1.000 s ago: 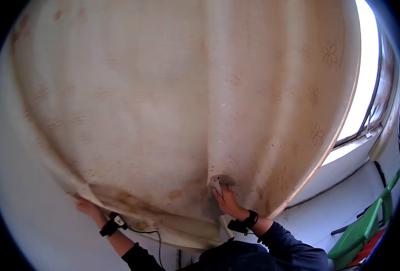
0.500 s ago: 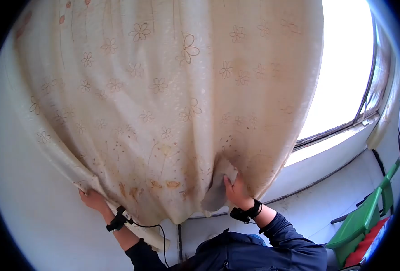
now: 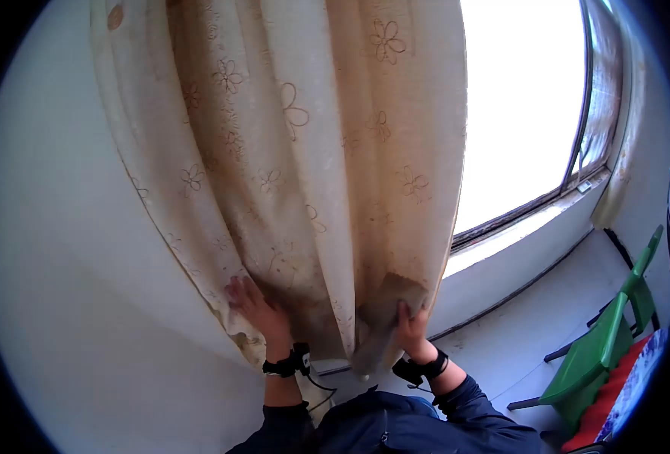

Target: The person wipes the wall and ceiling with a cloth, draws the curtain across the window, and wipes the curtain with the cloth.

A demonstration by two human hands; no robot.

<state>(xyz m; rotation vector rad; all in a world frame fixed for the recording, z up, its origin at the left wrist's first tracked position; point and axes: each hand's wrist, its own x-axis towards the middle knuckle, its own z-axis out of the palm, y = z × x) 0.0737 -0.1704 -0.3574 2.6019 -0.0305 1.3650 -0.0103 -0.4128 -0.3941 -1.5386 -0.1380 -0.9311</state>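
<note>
A cream curtain point(image 3: 297, 189) with stitched flower outlines hangs in deep folds before me. My left hand point(image 3: 261, 309) lies on its lower left part, fingers spread against the fabric. Near the lower right edge, my right hand point(image 3: 412, 329) grips a grey cloth point(image 3: 386, 306), its thumb on top. The cloth lies against the curtain's lower part and droops to the left of that hand. Some fingers of my right hand are hidden. Both wrists wear black straps with small devices.
A bright window point(image 3: 520, 113) with a dark frame and a sill point(image 3: 532, 227) is to the right of the curtain. A green chair point(image 3: 588, 363) stands at the lower right, beside red fabric point(image 3: 611, 397). White wall point(image 3: 62, 265) fills the left side.
My left hand has moved right and up, its grip on the curtain's edge loosened to spread fingers. The curtain has gathered into narrower, deeper folds. My right hand keeps the grey cloth, shifted slightly.
</note>
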